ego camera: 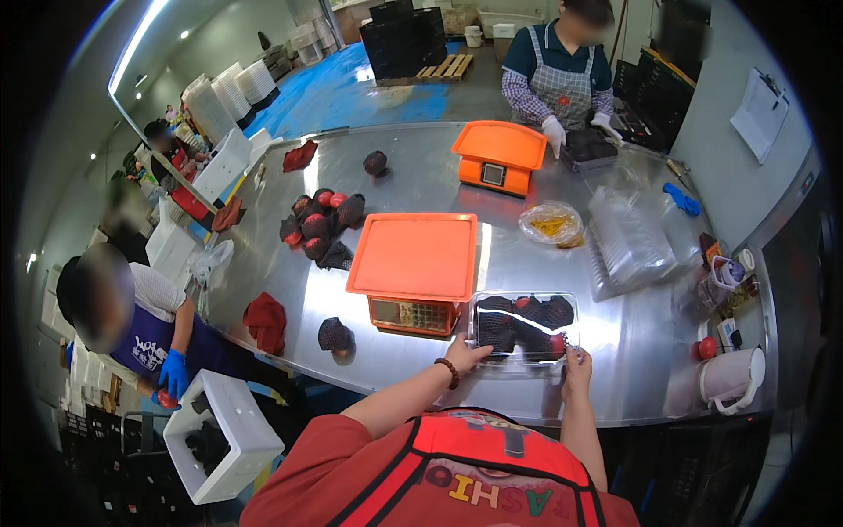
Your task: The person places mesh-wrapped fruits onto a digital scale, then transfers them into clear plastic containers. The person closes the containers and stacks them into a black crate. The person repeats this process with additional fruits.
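A clear plastic clamshell box (524,329) lies on the steel table before me, its lid over several round red items in black foam nets. My left hand (469,352) grips its lower left corner; my right hand (577,363) holds the lower right corner. Just left of the box stands an orange scale (411,257) with a bare tray. One netted item (334,334) sits alone near the table's front edge, and a cluster of netted red items (316,224) lies behind it, left of the scale.
A second orange scale (498,158) stands farther back, near a gloved co-worker (560,85). Stacked clear trays (632,237) and a bag of yellow bands (552,224) lie to the right. A white pitcher (732,379) is far right. Another co-worker (145,329) stands left by a foam box (220,435).
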### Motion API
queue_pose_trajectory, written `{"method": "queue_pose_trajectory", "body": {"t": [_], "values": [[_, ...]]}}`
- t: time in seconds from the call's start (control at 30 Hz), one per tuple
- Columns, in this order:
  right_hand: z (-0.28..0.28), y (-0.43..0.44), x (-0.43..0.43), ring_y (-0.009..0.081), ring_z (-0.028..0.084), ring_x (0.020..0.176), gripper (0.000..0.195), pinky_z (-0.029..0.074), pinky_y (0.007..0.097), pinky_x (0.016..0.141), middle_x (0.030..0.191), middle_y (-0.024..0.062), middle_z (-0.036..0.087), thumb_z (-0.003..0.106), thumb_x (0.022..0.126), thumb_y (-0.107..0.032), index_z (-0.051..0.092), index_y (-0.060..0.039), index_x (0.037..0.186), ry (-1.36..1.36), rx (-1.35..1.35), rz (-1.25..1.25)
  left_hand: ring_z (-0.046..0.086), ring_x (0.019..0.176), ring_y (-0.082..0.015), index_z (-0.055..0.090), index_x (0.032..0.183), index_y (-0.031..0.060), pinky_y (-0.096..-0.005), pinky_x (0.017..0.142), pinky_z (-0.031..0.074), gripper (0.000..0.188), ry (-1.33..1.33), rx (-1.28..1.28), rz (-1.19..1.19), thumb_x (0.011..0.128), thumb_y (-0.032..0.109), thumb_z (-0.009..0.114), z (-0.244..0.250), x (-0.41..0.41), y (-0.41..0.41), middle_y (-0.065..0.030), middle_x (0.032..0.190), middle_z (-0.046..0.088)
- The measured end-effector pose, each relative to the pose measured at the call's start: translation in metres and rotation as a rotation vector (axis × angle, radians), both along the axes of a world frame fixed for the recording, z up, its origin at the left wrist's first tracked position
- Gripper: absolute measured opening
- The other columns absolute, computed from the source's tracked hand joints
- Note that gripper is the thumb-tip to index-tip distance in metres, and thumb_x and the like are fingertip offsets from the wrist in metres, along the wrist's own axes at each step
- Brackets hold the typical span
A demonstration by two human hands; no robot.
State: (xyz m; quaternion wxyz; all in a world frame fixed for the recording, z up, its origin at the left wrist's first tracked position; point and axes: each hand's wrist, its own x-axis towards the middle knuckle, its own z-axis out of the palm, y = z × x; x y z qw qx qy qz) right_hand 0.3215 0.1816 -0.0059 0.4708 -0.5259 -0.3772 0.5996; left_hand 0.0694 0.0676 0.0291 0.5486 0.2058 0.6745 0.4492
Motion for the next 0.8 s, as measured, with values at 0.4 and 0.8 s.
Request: {"method": "queue_pose_trajectory", "body": {"t": [0.4, 0.8], "values": [[0.014, 0.033, 0.026, 0.0157, 0.055, 0.080, 0.038, 0.046, 0.0271, 0.058, 0.099, 0.0036, 0.053, 0.069, 0.077, -0.018, 0.046, -0.0112, 0.107, 0.213, -0.045, 0.110, 0.061, 0.066, -0.0188, 0.060, 0.086, -0.0017, -0.0301, 0.054, 0.047, 0.045, -0.045, -0.201, -0.451, 0.084, 0.043, 0.062, 0.020, 0.034, -0.055, -0.0146, 0.072, 0.063], [0.162, -0.041, -0.040, 0.0228, 0.053, 0.099, 0.070, 0.045, 0.0340, 0.088, 0.112, 0.0113, 0.050, 0.078, 0.061, -0.013, 0.041, -0.0040, 0.121, -0.282, 0.746, 0.570, 0.054, 0.094, -0.0309, 0.054, 0.097, 0.0038, -0.0386, 0.081, 0.044, 0.035, 1.170, 0.916, -0.383, 0.067, 0.017, 0.067, 0.188, 0.063, 0.020, -0.0124, 0.097, 0.056]]}}
